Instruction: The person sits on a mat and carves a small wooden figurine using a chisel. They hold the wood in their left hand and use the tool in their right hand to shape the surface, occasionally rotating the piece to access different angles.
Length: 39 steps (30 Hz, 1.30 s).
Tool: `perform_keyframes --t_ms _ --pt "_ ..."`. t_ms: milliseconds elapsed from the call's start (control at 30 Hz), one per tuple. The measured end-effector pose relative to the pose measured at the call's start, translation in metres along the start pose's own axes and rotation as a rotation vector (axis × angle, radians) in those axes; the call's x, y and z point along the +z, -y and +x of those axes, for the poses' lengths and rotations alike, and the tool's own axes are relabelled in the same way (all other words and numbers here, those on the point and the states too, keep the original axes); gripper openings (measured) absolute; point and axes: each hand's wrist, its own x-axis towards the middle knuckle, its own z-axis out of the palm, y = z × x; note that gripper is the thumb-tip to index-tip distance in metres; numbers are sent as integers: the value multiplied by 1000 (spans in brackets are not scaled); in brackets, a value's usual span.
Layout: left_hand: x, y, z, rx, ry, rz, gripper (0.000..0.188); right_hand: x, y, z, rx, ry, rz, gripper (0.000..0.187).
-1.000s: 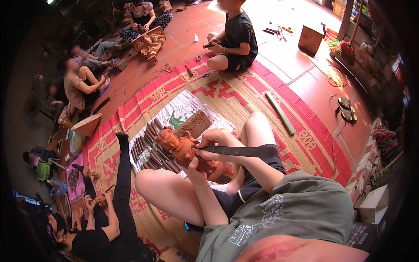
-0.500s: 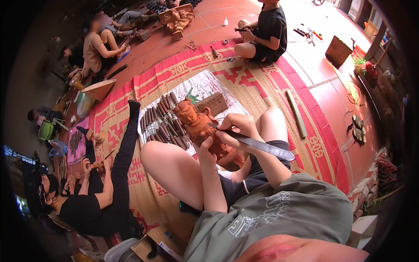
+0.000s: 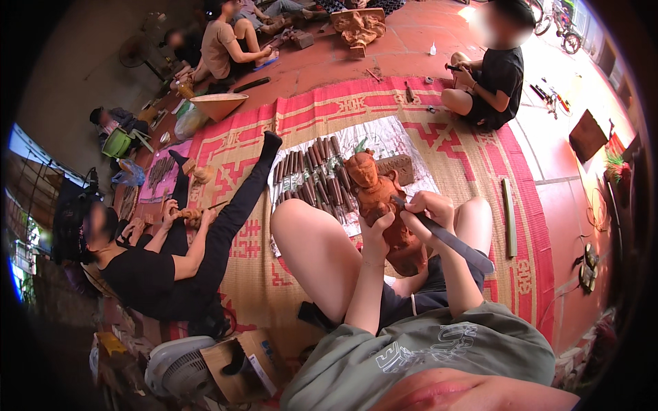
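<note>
A reddish-brown carved wooden figure rests between my bent legs, its head tilted toward the far left. My left hand is closed around its front at mid-height, thumb pressed on the wood. In my closed right hand is a long, flat, dark carving tool with a rounded rear end. The tool's front end meets the figure's side near the chest; its exact tip is hard to make out. Just beyond the figure, several wooden-handled carving tools lie in rows on a silvery sheet.
A carved wooden block lies behind the figure. Left on the patterned mat, a person holds a small carving, legs stretched out. Another person sits far right. A flat wooden strip lies right; a fan and cardboard box stand near left.
The whole view has shifted, so the scene sits farther right and lower. Both hands keep their hold on the figure and the tool, with little visible change between them.
</note>
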Motion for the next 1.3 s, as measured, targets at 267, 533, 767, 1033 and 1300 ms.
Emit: perform_keyframes --t_ms 267,533,767,1033,1300 --pt "12 -11 -1 15 -21 -16 47 3 -4 -2 8 -122 78 14" --pt "6 -2 5 10 -31 -39 49 -2 -4 -1 59 -103 43 11" --pt "9 -10 1 9 -82 -78 46 -2 -6 -10 84 36 29 9" --pt "3 -5 3 12 -55 -22 43 -3 -8 -10 191 35 128 9" --pt "-16 48 24 170 -256 590 45 -29 -61 -28 523 -129 158 9"
